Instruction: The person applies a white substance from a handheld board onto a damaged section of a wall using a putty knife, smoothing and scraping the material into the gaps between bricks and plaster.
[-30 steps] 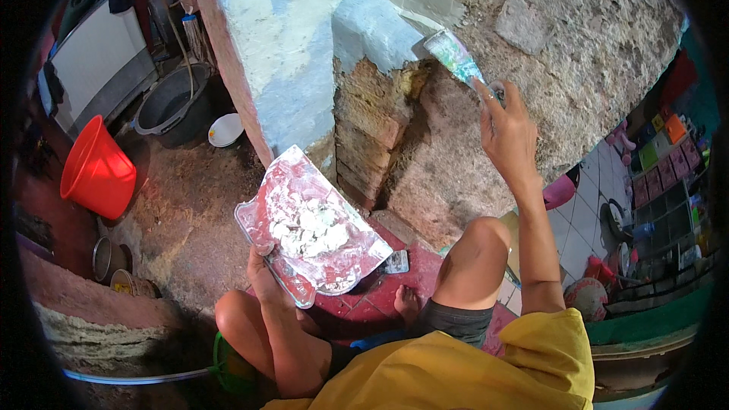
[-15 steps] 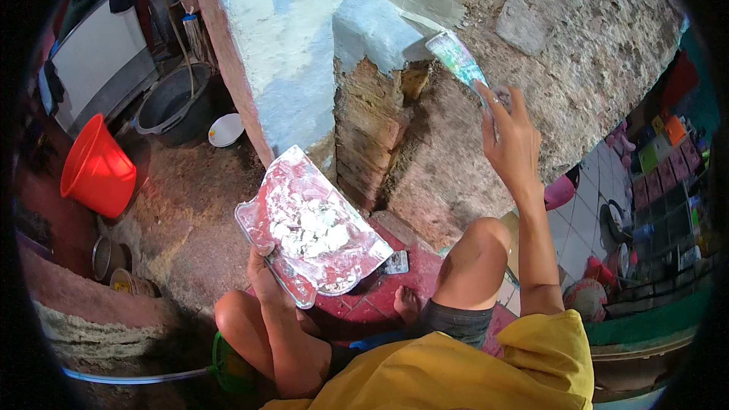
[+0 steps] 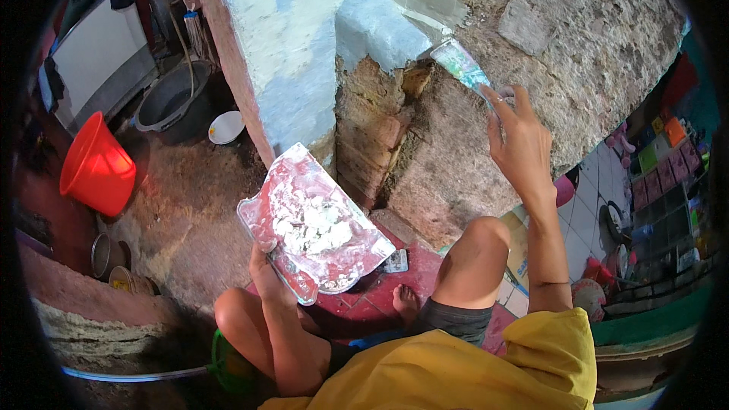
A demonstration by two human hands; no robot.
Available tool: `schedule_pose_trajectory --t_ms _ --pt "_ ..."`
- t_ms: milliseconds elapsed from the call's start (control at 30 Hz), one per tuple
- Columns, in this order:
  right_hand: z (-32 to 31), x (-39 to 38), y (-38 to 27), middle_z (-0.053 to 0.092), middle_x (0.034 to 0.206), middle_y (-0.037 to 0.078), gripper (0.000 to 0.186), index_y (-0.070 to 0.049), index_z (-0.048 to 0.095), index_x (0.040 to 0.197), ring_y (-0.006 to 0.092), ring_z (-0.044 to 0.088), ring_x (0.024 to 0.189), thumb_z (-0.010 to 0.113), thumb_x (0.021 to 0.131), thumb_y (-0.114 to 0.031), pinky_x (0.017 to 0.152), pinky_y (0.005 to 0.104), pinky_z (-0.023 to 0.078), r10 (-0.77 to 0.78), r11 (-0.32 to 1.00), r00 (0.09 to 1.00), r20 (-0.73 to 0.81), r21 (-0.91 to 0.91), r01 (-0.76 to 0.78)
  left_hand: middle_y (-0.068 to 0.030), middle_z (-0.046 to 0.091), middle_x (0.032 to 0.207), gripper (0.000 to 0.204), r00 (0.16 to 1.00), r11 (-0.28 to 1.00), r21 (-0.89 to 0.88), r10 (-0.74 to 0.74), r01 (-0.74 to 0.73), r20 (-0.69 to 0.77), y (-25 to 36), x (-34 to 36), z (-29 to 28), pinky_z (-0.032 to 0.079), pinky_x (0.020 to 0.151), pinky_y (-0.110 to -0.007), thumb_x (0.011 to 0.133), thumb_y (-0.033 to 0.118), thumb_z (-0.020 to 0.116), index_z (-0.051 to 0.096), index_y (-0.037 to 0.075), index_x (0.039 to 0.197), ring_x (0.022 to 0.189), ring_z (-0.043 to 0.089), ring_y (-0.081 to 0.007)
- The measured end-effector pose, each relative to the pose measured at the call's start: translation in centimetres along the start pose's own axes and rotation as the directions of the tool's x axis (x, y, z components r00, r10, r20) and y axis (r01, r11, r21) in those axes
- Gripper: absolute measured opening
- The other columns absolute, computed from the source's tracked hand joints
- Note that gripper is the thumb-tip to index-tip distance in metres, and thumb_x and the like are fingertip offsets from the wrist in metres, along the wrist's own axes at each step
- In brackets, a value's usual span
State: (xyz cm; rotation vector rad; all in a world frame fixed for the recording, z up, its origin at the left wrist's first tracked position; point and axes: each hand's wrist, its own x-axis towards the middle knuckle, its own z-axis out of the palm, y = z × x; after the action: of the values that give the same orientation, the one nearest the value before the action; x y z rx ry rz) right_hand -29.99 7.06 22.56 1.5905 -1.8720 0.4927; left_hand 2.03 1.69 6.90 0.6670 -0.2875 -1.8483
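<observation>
My left hand (image 3: 267, 269) grips the edge of a red board (image 3: 357, 254) smeared white, held out over my lap. A heap of white putty (image 3: 311, 224) lies on its middle. In my right hand (image 3: 522, 137), raised to the right, is a putty knife (image 3: 460, 64) streaked with white and turquoise. Its blade end is at the edge of the pale blue painted patch (image 3: 380, 30), where bare rough wall (image 3: 577, 38) begins; whether it touches cannot be told. Below the patch, crumbling brick (image 3: 368, 129) shows in a broken recess.
At the left stand an orange-red bucket (image 3: 97, 167), a dark basin (image 3: 175, 102) and a white dish (image 3: 226, 128). A small grey block (image 3: 396, 261) lies on the red tiles before my foot. Shelves with household things (image 3: 664, 197) are at the far right.
My right hand and the putty knife have shifted slightly right and down, with the blade now at a different angle. The board has barely moved.
</observation>
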Motion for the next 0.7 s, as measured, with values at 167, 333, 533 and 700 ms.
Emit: schedule_pose_trajectory --t_ms 167,333,533,700 --pt "-0.5 1.4 -0.1 0.052 0.097 0.017 0.037 -0.012 0.058 0.112 0.0310 0.060 0.071 0.057 0.076 -0.005 0.054 0.0379 0.047 -0.060 0.998 0.997 -0.040 -0.010 0.059 -0.0139 0.058 0.109 0.042 0.999 0.998 -0.044 -0.039 0.040 0.029 -0.1 0.0 0.1 0.046 0.089 -0.039 0.078 0.017 0.046 0.049 -0.002 0.115 0.097 0.058 -0.0273" --pt "-0.7 2.7 0.3 0.053 0.095 0.016 0.035 -0.010 0.058 0.111 0.0299 0.060 0.074 0.057 0.076 -0.006 0.055 0.0381 0.049 -0.132 0.990 0.991 -0.019 -0.050 0.131 -0.0135 0.058 0.110 0.041 0.999 0.999 -0.020 -0.035 0.036 0.033 -0.1 0.3 -0.2 0.046 0.089 -0.040 0.081 0.021 0.045 0.049 -0.001 0.116 0.097 0.058 -0.0270" --pt "-1.1 2.9 0.6 0.053 0.097 0.016 0.033 -0.010 0.059 0.110 0.0300 0.061 0.077 0.057 0.076 -0.008 0.057 0.0383 0.050 -0.135 0.988 0.990 0.028 -0.068 0.137 -0.0132 0.058 0.109 0.041 0.997 0.998 -0.037 -0.049 0.051 0.062 -0.3 0.5 -0.6 0.046 0.088 -0.041 0.081 0.020 0.045 0.050 -0.001 0.115 0.097 0.058 -0.0272" --pt "-1.6 2.6 1.3 0.054 0.101 0.018 0.035 -0.011 0.059 0.111 0.0320 0.061 0.072 0.057 0.076 -0.008 0.059 0.0386 0.050 -0.116 0.990 0.991 0.063 -0.071 0.120 -0.0135 0.058 0.109 0.041 0.999 1.000 -0.013 -0.028 0.028 0.033 -0.2 0.4 -0.6 0.046 0.089 -0.041 0.079 0.018 0.045 0.050 -0.001 0.115 0.097 0.058 -0.0282"
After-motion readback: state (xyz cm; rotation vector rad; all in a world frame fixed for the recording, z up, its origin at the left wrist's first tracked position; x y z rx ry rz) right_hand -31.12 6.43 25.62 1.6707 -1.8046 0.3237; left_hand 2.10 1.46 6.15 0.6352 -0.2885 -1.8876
